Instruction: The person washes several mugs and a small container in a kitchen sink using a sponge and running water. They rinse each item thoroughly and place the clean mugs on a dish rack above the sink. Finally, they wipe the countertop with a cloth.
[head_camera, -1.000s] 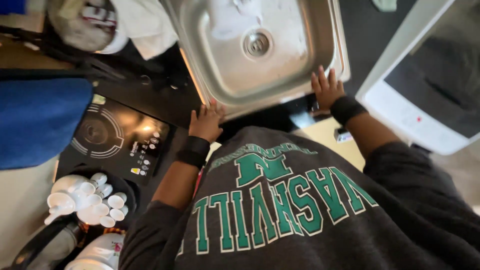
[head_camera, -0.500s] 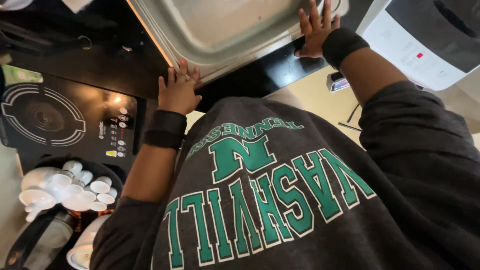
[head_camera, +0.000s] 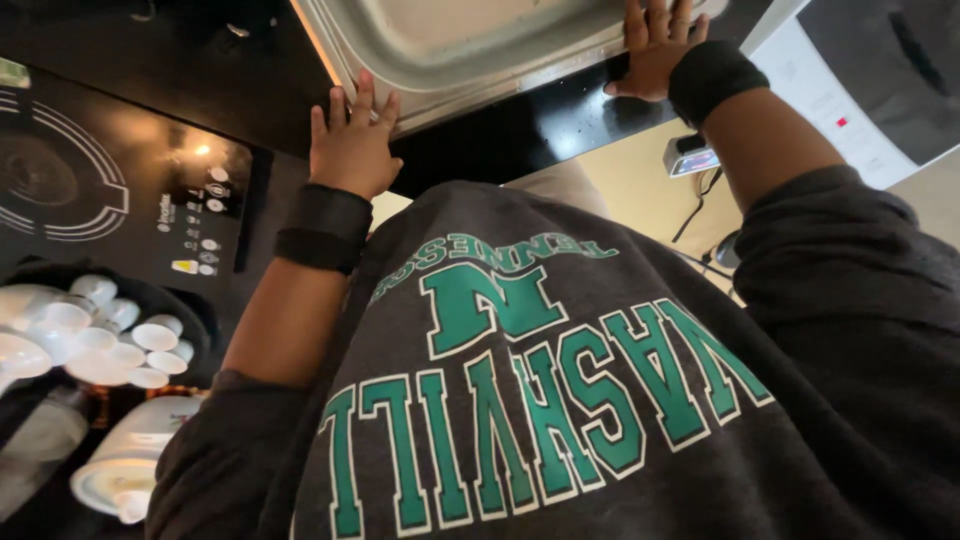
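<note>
Both hands lie flat with fingers spread: the left hand (head_camera: 352, 140) on the sink (head_camera: 470, 55) rim, the right hand (head_camera: 655, 45) on the sink's edge by the black bench (head_camera: 520, 125), holding nothing.

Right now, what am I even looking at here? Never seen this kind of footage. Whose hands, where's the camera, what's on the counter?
There is no machine: a person wears one camera on the head, and it looks down over their dark grey sweatshirt with green lettering. That is the only view.

Both hands are bare, each with a black wristband, and hold nothing. The left hand rests flat on the front rim of a stainless steel sink. The right hand rests on the same rim, further along.

The sink sits in a black countertop. To the left is a black induction hob, and nearer the body a cluster of small white cups. A white appliance stands on the right.
</note>
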